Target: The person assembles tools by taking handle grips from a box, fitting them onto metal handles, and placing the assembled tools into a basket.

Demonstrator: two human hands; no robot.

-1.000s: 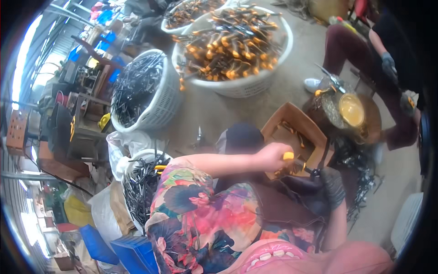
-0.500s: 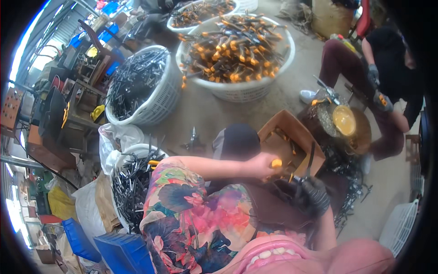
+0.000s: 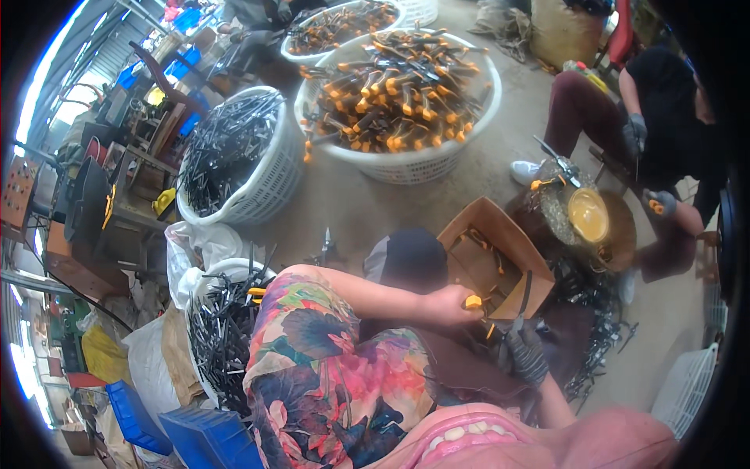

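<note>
My bare left hand (image 3: 451,306) is closed round a handle with an orange end (image 3: 473,302), held in front of my lap. Close by on its right, my right hand (image 3: 526,356), in a dark striped glove, has its fingers curled. From that hand a slim black strip (image 3: 526,294) sticks up beside the cardboard box; how it joins the handled piece is too blurred to tell. Another orange piece (image 3: 490,331) shows between the two hands. Just beyond them the open cardboard box (image 3: 519,233) holds a few orange-and-black handled tools (image 3: 486,241).
A large white basket (image 3: 406,168) of orange-and-black handled tools stands ahead. To its left, a white basket (image 3: 266,195) holds dark metal parts; another tub (image 3: 226,328) is by my left arm. A co-worker (image 3: 664,109) sits right, behind a round block (image 3: 621,234). Blue bins (image 3: 211,434) stand lower left.
Both my hands have come down a little toward my body, the black strip with them. The co-worker's hand with an orange handle has lowered. The whole view has shifted slightly.
</note>
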